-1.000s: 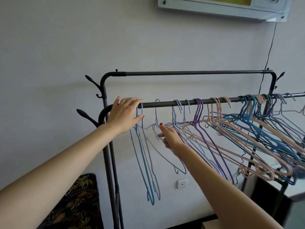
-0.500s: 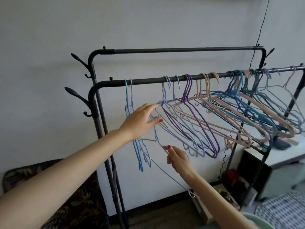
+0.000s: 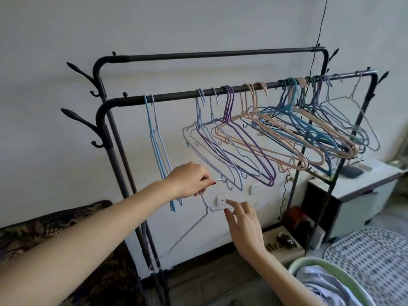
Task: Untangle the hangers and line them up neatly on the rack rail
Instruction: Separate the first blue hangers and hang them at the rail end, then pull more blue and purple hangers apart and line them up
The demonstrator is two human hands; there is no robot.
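Note:
A dark rack's front rail carries two light blue hangers hanging straight at its left. From the middle to the right end hangs a tangled bunch of lavender, purple, peach and blue hangers. One pale lavender hanger is off the rail, held low in front of the wall and tilted down to the left. My left hand grips its hook and neck. My right hand pinches its shoulder wire between thumb and index finger. The hanger's lower end is blurred.
The rack's back rail is bare, with hook pegs on the left posts. A patterned cushion lies lower left. A green laundry basket with cloth sits bottom right, by a white cabinet and a floor box.
My left hand left the rail and dropped to the pale hanger's hook. That hanger came off the rail and went down with both hands. The view tilted downward.

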